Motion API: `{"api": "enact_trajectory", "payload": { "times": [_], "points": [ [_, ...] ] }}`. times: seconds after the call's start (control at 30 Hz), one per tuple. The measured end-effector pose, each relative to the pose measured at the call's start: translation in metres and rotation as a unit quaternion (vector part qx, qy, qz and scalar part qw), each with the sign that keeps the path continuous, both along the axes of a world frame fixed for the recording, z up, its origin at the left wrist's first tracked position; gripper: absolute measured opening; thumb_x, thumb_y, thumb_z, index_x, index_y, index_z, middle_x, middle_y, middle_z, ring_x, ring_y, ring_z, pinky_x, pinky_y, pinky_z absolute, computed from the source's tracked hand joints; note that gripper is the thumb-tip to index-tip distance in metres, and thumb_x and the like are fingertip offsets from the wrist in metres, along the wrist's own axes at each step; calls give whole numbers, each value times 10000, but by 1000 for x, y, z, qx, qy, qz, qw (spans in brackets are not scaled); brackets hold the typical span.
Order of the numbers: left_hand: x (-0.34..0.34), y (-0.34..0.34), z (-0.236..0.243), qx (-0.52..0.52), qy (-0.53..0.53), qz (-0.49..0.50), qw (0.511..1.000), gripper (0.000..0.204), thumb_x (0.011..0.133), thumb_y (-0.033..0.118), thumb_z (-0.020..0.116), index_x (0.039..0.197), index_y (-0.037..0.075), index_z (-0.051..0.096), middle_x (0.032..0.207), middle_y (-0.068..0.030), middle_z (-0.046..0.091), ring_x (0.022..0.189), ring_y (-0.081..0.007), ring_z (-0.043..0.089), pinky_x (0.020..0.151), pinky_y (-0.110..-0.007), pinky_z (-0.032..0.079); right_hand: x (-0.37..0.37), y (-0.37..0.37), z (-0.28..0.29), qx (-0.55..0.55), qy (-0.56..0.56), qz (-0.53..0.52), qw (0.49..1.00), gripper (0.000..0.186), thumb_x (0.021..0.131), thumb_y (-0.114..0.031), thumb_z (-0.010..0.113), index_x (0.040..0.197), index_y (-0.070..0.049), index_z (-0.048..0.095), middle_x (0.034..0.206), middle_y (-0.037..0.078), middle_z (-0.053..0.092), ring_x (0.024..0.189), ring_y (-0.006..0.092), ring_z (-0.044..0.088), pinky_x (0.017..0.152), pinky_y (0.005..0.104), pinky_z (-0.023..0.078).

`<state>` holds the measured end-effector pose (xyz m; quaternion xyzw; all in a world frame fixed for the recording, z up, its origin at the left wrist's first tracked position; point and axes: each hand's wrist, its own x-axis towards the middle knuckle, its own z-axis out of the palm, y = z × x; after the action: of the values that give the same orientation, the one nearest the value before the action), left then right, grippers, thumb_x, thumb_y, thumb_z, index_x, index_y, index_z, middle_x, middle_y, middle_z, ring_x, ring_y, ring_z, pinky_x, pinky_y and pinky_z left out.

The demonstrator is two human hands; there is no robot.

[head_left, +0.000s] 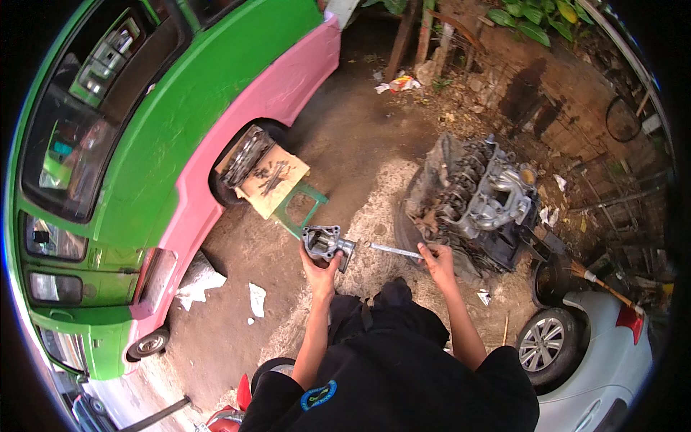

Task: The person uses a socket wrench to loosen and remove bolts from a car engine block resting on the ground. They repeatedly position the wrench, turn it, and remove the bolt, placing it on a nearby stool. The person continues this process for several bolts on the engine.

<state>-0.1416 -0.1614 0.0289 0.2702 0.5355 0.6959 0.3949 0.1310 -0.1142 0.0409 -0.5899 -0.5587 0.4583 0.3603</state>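
My left hand (pixel 321 273) is closed around a cast metal housing (pixel 322 242), hollow side up, with a short round neck pointing right. In my right hand (pixel 439 264) is the end of a long silver wrench (pixel 394 250). The wrench's far end points left toward the housing's neck, with a small gap between them. Just beyond my right hand, a partly dismantled engine (pixel 497 198) lies on the ground, with a silver intake manifold on top and dark cloth or plastic along its left side.
A green stool (pixel 319 198) carries a board (pixel 288 170) with a dark metal engine part (pixel 247 155) and several small bolts or tools. The green and pink van (pixel 205 144) stands at left, a white car (pixel 601 367) at lower right. Paper scraps (pixel 257 299) litter the ground.
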Motion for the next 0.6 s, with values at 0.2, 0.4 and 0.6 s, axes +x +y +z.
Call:
{"api": "enact_trajectory", "payload": {
  "times": [0.2, 0.4, 0.6],
  "points": [
    [-94, -37, 8, -18, 28, 90, 995, 907, 736, -69, 766, 1454, 4, 217, 1248, -125, 502, 1078, -195, 561, 900, -310, 484, -69, 20, 24, -59, 183, -17, 981, 373, 934, -315, 648, 767, 18, 622, 585, -28, 471, 497, 43, 422, 456, 230, 321],
    [-164, -73, 3, -67, 72, 90, 991, 848, 733, 0, 790, 1411, 2, 280, 1219, -129, 521, 1052, -188, 567, 888, -305, 484, -166, -3, 27, -20, 128, 72, 989, 188, 917, -161, 670, 992, 11, 680, 634, -7, 550, 523, 53, 491, 455, 225, 369],
    [-202, -80, -4, -94, 120, 96, 984, 759, 708, 117, 822, 1309, 12, 371, 1173, -125, 518, 1051, -202, 532, 922, -324, 439, -200, 42, 52, 167, -6, 90, 982, 258, 892, -221, 707, 793, 14, 669, 612, 9, 559, 560, 77, 500, 481, 270, 367]
  ]
}}
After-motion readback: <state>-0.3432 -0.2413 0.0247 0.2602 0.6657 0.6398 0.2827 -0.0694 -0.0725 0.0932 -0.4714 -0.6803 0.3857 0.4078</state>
